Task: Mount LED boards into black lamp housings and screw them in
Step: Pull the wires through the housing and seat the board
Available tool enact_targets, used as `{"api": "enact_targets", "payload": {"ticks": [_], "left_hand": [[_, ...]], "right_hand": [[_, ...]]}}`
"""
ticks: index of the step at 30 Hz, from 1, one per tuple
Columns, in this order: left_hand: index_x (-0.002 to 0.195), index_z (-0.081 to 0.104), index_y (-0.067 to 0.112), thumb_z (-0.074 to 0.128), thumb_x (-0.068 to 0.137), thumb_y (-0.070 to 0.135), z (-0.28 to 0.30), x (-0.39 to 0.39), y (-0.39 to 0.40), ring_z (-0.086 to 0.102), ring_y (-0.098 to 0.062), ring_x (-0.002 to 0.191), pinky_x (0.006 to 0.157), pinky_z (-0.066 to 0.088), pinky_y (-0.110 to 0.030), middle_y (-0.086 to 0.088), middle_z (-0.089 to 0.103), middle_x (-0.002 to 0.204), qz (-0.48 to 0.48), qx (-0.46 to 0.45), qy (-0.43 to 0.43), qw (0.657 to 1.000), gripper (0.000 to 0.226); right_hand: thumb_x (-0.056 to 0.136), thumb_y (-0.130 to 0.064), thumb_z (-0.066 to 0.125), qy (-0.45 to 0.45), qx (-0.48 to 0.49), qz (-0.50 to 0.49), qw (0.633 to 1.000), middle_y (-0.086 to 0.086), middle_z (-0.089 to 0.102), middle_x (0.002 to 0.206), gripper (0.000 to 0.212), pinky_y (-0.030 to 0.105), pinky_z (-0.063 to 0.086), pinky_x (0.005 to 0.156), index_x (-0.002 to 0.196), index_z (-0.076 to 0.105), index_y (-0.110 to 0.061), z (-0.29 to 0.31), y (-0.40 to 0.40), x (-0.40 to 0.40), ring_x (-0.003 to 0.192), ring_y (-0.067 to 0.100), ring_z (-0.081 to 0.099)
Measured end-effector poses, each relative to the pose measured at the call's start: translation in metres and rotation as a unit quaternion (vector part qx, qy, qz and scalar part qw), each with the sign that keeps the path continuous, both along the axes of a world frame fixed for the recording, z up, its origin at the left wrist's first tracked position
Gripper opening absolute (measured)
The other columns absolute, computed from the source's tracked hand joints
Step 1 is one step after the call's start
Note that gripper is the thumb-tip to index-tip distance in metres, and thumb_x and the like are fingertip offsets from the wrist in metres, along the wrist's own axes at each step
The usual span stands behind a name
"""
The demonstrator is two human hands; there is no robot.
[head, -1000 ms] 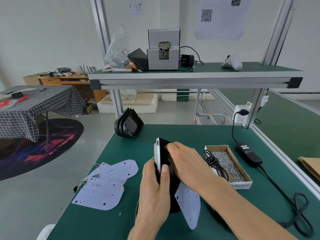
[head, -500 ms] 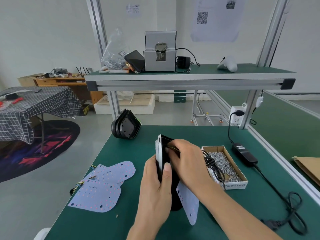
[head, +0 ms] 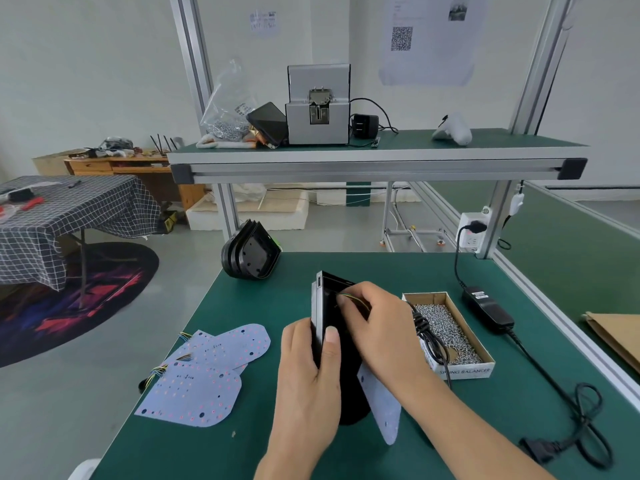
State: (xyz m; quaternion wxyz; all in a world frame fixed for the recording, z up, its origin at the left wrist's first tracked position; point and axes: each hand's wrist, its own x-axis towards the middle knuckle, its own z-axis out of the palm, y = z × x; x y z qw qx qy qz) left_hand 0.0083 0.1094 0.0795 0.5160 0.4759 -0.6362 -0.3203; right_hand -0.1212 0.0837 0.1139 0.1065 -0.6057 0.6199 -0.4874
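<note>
A black lamp housing (head: 325, 306) stands on edge in the middle of the green bench. My left hand (head: 311, 372) grips its near side, thumb laid up the rim. My right hand (head: 377, 327) curls over its open face and pinches thin coloured wires (head: 353, 298) at the fingertips. A pale LED board (head: 382, 407) hangs tilted below my right wrist, beside the housing. Loose LED boards (head: 211, 372) with wire tails lie flat to the left. A stack of black housings (head: 251, 252) leans at the bench's far left corner.
A cardboard box of screws (head: 448, 332) sits right of my hands, a coiled black cable (head: 427, 336) draped over its left rim. A power adapter (head: 488, 308) and its cord run along the right. The overhead shelf (head: 377, 157) carries a grey screw feeder (head: 318, 105).
My right hand's fingertips have drawn the coloured wires up into sight at the housing's top. The housing stays upright in my left hand's grip. The view has shifted slightly.
</note>
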Motion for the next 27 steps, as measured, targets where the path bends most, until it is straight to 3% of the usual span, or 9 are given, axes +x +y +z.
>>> {"api": "enact_targets", "payload": {"ticks": [3,7,14,18,21,24,27], "left_hand": [[0.086,0.048,0.044,0.045,0.104,0.050,-0.002,-0.002,0.001,0.054,-0.006,0.087,0.071,0.038,-0.015,0.016,0.050,0.091,-0.008,0.008,-0.002,1.000,0.019],[0.090,0.048,0.042,0.042,0.097,0.064,-0.001,0.001,0.000,0.052,-0.007,0.080,0.069,0.037,-0.020,0.013,0.051,0.086,-0.018,-0.007,-0.004,1.000,0.023],[0.085,0.047,0.040,0.046,0.099,0.057,-0.002,0.006,-0.003,0.044,-0.007,0.069,0.063,0.037,-0.017,0.017,0.049,0.076,-0.026,-0.009,0.007,1.000,0.022],[0.086,0.049,0.040,0.044,0.096,0.061,-0.004,0.003,-0.001,0.046,-0.007,0.070,0.064,0.039,-0.016,0.015,0.052,0.077,-0.038,-0.013,0.006,0.999,0.024],[0.085,0.052,0.039,0.044,0.095,0.061,-0.005,0.002,-0.003,0.047,-0.007,0.066,0.062,0.042,-0.015,0.014,0.055,0.074,-0.026,0.019,0.049,0.998,0.025],[0.096,0.059,0.036,0.042,0.095,0.063,-0.006,0.004,-0.005,0.058,-0.012,0.075,0.065,0.047,-0.020,0.010,0.066,0.083,-0.018,0.046,0.089,0.995,0.032],[0.101,0.064,0.034,0.045,0.097,0.058,-0.005,0.010,-0.008,0.064,-0.008,0.084,0.074,0.047,-0.026,0.011,0.071,0.092,-0.018,0.050,0.131,0.990,0.031]], "right_hand": [[0.098,-0.023,0.068,-0.003,-0.009,0.009,1.000,-0.013,0.075,0.090,0.009,0.036,0.053,0.082,0.096,0.076,-0.024,-0.002,0.002,0.001,0.086,0.007,0.068],[0.099,-0.019,0.065,0.023,-0.015,0.042,0.999,-0.012,0.076,0.094,0.016,0.040,0.054,0.085,0.101,0.080,-0.026,0.004,0.004,0.002,0.090,0.008,0.068],[0.105,-0.023,0.054,0.048,0.074,0.077,0.993,-0.013,0.075,0.109,0.026,0.047,0.042,0.107,0.113,0.077,-0.032,0.009,0.001,0.001,0.107,0.009,0.065],[0.104,-0.020,0.049,0.088,0.108,0.081,0.987,-0.012,0.071,0.092,0.029,0.048,0.043,0.103,0.102,0.077,-0.029,0.004,-0.004,0.000,0.094,0.007,0.061],[0.100,-0.019,0.053,0.083,0.074,0.093,0.989,-0.014,0.074,0.090,0.024,0.041,0.050,0.095,0.104,0.074,-0.029,-0.001,-0.002,0.005,0.092,0.008,0.064],[0.097,-0.024,0.059,0.037,0.001,0.096,0.995,-0.033,0.070,0.101,0.027,0.015,0.049,0.089,0.114,0.067,-0.042,-0.003,0.004,0.004,0.100,-0.001,0.065],[0.096,-0.027,0.062,0.040,-0.044,0.094,0.994,-0.022,0.071,0.110,0.023,0.019,0.047,0.094,0.116,0.073,-0.034,-0.010,0.008,-0.012,0.109,-0.001,0.064]]}}
